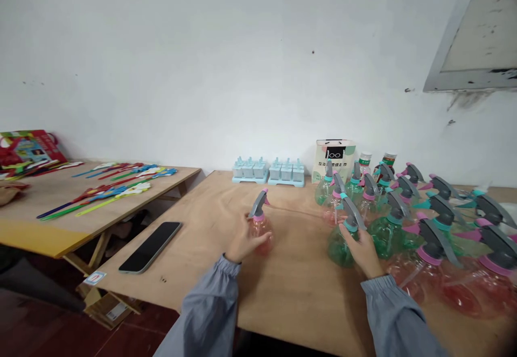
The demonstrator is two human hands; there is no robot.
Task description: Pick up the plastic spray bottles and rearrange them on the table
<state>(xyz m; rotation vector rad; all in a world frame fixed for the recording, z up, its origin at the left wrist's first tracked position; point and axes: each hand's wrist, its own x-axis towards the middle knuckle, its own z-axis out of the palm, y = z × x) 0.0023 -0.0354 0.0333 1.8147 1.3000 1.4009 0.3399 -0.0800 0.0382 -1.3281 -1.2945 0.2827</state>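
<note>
My left hand (241, 239) is wrapped round a pink spray bottle (264, 233) with a grey and pink trigger head, upright over the middle of the table. On the right, my right hand (363, 250) closes on the neck of a green spray bottle (340, 246) with a grey and turquoise head. Its fingers are partly hidden behind the bottle. Several more spray bottles, pink (412, 273) and green (383, 233), crowd the table's right side, close to my right hand.
A black phone (151, 246) lies at the left of the wooden table (210, 206). Light-blue ice pop moulds (250, 169) and a printed paper bag (334, 158) stand by the wall. Colourful plastic hand-shaped sticks (109, 193) lie on another table at the left.
</note>
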